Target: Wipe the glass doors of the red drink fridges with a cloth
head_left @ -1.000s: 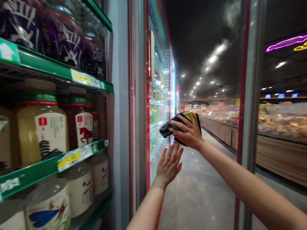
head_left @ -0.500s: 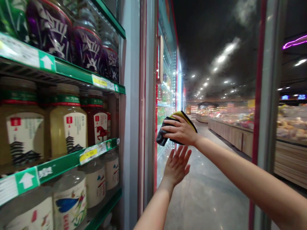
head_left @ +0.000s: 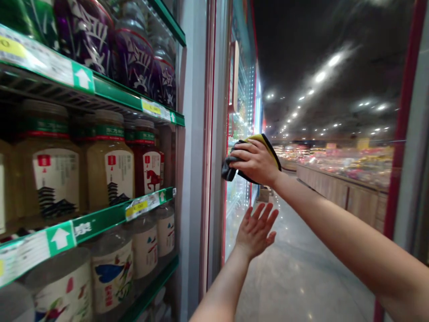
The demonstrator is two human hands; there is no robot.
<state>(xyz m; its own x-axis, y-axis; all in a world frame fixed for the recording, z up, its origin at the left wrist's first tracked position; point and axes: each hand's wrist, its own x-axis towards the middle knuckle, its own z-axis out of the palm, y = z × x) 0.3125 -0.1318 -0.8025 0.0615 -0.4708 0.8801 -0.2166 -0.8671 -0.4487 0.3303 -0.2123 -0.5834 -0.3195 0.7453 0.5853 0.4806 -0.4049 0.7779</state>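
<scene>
My right hand (head_left: pixel 256 162) reaches in from the right, its fingers curled over a folded grey and yellow cleaning cloth (head_left: pixel 231 162) with black edging. The cloth appears to lie against the glass door (head_left: pixel 321 112) of the drinks cooler. Below it, my left hand (head_left: pixel 257 229) is raised with fingers spread and holds nothing. Its palm faces away from me, toward the glass; whether it touches the pane I cannot tell.
Left of my hands, green-edged shelves (head_left: pixel 117 219) carry several bottled drinks (head_left: pixel 110 156). A grey cooler frame (head_left: pixel 192 156) stands between. A red door edge (head_left: pixel 400 134) rises at right. Beyond the glass are a shiny floor (head_left: pixel 295 277) and wood-panelled display counters (head_left: pixel 338 188).
My right hand and the cloth have moved up, away from my left hand. The view has shifted left, so shelves and frame sit farther right. My left hand stays spread.
</scene>
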